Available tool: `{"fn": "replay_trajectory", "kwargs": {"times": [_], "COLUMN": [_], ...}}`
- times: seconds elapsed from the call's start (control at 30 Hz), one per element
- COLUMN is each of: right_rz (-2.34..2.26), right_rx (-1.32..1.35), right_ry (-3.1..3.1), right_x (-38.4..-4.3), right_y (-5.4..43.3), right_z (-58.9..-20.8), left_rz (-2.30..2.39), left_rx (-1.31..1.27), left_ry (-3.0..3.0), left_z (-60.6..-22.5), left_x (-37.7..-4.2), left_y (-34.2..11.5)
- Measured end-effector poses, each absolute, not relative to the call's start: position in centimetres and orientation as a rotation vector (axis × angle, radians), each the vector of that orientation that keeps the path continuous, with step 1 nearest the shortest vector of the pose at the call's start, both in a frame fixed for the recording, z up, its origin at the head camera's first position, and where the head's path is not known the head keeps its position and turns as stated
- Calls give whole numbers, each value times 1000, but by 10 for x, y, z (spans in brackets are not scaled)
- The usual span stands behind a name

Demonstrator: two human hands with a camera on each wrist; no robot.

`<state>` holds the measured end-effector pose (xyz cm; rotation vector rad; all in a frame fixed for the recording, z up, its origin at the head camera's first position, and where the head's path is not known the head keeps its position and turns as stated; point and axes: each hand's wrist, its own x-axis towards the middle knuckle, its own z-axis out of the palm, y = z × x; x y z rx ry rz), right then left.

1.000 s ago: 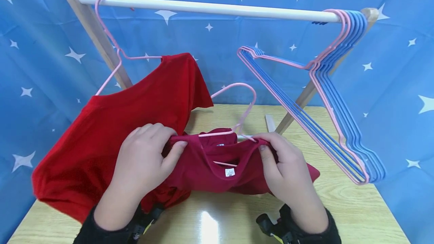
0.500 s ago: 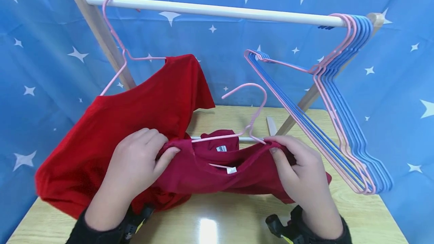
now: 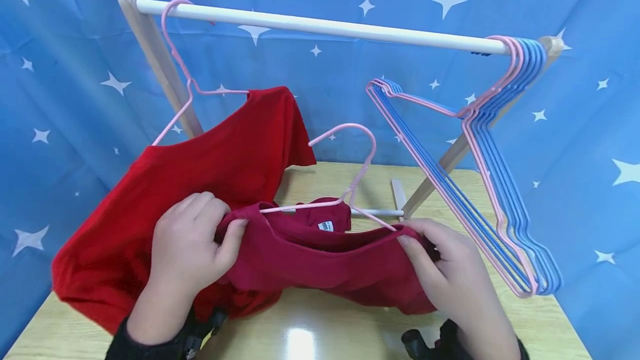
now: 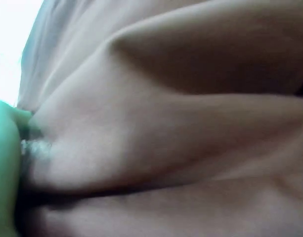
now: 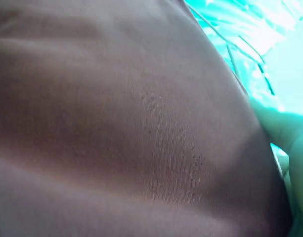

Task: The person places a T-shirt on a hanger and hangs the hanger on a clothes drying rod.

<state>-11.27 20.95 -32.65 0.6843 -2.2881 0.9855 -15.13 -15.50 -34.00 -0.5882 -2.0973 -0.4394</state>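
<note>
A dark red T-shirt point(image 3: 320, 265) is stretched between my hands over the table, its neckline open toward the back and a white label inside. Out of the neckline rises the hook of a pink hanger point(image 3: 357, 174); its lower part is hidden in the cloth. My left hand point(image 3: 192, 243) pinches the shirt's left shoulder between thumb and fingers. At the other shoulder, my right hand point(image 3: 445, 265) grips the cloth beside the end of the hanger's arm. Shirt fabric point(image 4: 141, 123) fills most of the left wrist view, and likewise the right wrist view.
A white rail point(image 3: 320, 28) on wooden legs spans the back. On its left a bright red T-shirt point(image 3: 215, 165) hangs from a pink hanger point(image 3: 190, 79). Several pink and blue hangers point(image 3: 482, 126) bunch at its right end. Beneath is a wooden table point(image 3: 530, 321).
My hands have moved farther apart, pulling the dark red T-shirt's neckline wider. The label at the front of the neckline has dropped from sight, and the hanger hook has swung right, then back left.
</note>
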Motion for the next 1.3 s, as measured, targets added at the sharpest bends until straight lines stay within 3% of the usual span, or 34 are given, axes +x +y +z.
{"fn": "replay_trajectory", "kwargs": {"times": [0.33, 0.87, 1.07, 1.3], "right_rz": [931, 975, 1131, 1947], "right_rx": [574, 748, 949, 1552], "right_ry": [-2384, -2531, -2636, -2394], "right_x": [-108, -104, -106, -104], "right_y": [223, 227, 233, 245], "right_z": [-319, -316, -323, -348], "left_rz": [-548, -580, -617, -668], "left_rx": [-540, -500, -536, -546], "left_ry": [-1961, -2020, -1992, -2051], "left_z": [-336, -339, -344, -346], "left_x": [-150, -152, -159, -157], "left_y": [-169, -170, -165, -161]}}
